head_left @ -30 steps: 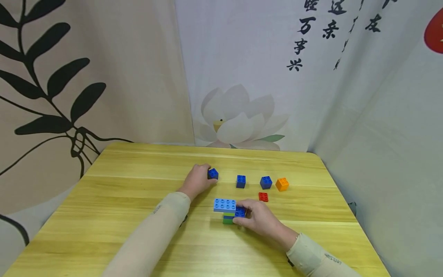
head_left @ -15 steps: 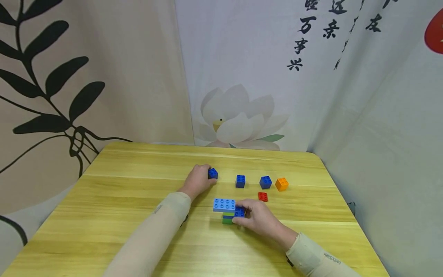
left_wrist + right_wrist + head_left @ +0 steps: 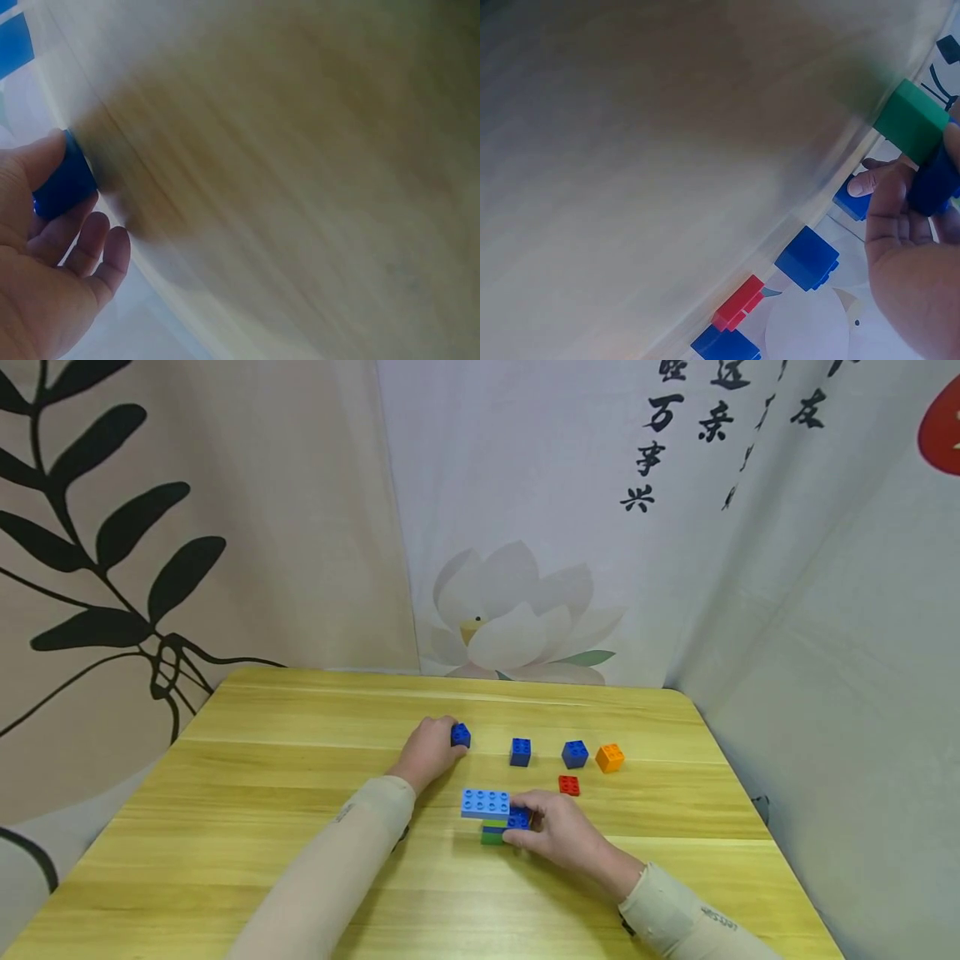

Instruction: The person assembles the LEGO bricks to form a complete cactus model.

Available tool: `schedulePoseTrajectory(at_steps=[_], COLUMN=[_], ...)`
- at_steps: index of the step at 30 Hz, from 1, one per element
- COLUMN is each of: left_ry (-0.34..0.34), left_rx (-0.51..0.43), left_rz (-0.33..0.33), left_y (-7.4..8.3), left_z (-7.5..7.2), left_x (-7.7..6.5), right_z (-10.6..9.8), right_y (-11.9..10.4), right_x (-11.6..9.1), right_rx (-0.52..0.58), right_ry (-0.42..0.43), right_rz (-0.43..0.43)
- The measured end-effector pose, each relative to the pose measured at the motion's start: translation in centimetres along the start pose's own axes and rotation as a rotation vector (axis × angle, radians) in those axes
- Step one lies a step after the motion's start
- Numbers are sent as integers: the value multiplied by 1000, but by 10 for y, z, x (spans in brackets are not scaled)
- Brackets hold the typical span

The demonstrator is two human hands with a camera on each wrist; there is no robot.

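Note:
My left hand (image 3: 429, 750) pinches a dark blue building block (image 3: 461, 735) near the back of the table; the left wrist view shows thumb and fingers on either side of that blue block (image 3: 69, 180). Nearer the front, my right hand (image 3: 558, 831) grips a small stack of blocks by its right side. On top of the stack lies a light blue eight-stud brick (image 3: 485, 803), jutting out to the left. Below it show a lime layer (image 3: 495, 822), a dark blue brick (image 3: 519, 818) and a green block (image 3: 492, 839) at the bottom.
Right of my left hand, two dark blue blocks (image 3: 521, 752) and an orange block (image 3: 610, 757) stand in a row on the wooden table (image 3: 300, 827). A flat red brick (image 3: 568, 785) lies just beyond my right hand. Printed curtains (image 3: 517, 527) hang behind the table.

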State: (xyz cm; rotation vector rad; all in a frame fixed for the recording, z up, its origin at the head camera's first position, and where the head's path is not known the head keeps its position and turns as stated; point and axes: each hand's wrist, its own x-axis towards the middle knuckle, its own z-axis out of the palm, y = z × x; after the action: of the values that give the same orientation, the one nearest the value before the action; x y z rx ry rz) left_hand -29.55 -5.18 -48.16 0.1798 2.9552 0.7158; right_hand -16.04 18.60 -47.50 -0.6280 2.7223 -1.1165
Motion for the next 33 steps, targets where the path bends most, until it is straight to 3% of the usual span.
schedulePoseTrajectory(at_steps=[13,22,27,33], left_ry=[-12,-23,-51,-125], left_rx=[-26,-22,-41,-121], left_rz=[11,82,173,247], left_y=[-3,-13,-27,-39], left_z=[-3,-6,-12,-28], left_x=[-3,-6,-18,-47], right_z=[-1,-2,-1,0], right_y=[-2,-2,-2,-2], right_x=[0,0,0,0], right_rx=[-4,-5,-6,-6], right_ry=[-3,-4,-2,4], right_rz=[6,16,13,8])
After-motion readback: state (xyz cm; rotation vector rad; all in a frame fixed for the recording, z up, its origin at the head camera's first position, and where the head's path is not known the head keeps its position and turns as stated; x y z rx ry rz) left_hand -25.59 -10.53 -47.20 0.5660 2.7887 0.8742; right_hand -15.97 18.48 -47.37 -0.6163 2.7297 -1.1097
